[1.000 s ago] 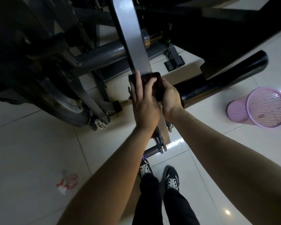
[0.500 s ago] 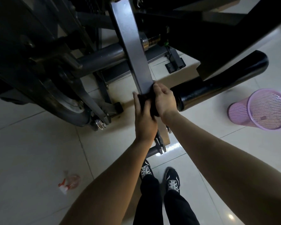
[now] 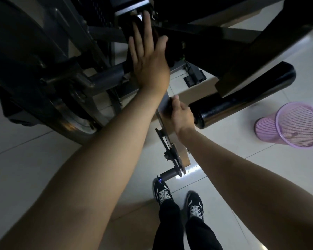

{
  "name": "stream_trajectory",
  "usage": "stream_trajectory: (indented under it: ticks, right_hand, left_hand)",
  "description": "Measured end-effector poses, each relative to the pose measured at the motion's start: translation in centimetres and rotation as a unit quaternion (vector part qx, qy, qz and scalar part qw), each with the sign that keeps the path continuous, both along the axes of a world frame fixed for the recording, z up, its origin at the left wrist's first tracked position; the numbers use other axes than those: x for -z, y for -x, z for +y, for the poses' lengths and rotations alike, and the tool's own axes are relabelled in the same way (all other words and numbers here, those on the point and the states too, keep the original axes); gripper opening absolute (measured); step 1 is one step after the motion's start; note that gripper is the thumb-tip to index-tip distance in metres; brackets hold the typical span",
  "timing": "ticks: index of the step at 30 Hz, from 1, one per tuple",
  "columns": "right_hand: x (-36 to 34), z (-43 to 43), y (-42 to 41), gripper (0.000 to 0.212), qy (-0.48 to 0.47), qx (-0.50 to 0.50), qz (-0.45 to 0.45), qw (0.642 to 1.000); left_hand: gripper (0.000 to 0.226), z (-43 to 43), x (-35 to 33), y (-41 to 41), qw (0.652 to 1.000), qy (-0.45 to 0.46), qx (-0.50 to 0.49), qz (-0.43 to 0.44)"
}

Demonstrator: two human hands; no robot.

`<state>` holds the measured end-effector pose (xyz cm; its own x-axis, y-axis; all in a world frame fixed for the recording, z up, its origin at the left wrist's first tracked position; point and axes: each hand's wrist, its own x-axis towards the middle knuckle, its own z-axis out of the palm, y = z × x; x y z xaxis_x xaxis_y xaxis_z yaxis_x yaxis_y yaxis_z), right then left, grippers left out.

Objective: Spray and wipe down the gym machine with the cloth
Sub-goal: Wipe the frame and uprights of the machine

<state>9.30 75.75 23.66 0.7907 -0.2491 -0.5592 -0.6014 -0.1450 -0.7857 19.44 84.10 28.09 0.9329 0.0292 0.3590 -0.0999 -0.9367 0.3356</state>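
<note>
The left hand (image 3: 148, 58) is pressing flat, fingers straight and spread, on the dark soft cloth (image 3: 171, 55), high against the gym machine (image 3: 105, 77); the right hand (image 3: 182, 116) is curling its fingers round the flat grey steel bar (image 3: 163, 105), beside the glossy black cylindrical roller pad (image 3: 242, 98).

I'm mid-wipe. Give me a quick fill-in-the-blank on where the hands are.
The left hand presses the ___ flat against the bar.
Lower down, the bar is gripped by the ___.
The purple bin sits on the person's ___ side.
Missing: cloth; right hand; right.
</note>
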Motion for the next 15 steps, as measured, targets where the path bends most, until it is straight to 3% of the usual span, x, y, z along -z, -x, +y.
stream_trajectory:
  ticks: [5, 7, 10, 15]
  right_hand:
    - [0.0, -0.3, -0.2, 0.049, -0.023, 0.01, 0.011, 1.0]
    - [0.0, -0.4, -0.4, 0.055, -0.042, 0.019, 0.02, 0.999]
    - [0.6, -0.9, -0.6, 0.048, -0.092, 0.067, 0.028, 0.993]
    - [1.4, -1.6, 0.8, 0.043, -0.131, 0.122, 0.038, 0.983]
  left_hand:
    - [0.047, 0.5, 1.9, 2.7, 0.993, -0.089, 0.075, 0.033]
    - [0.05, 0.6, 2.8, 4.7, 0.988, -0.09, 0.114, 0.062]
    - [0.036, 0.0, 4.6, 7.9, 0.982, -0.085, 0.147, 0.085]
    - [0.043, -0.6, 5.8, 9.9, 0.976, -0.087, 0.162, 0.114]
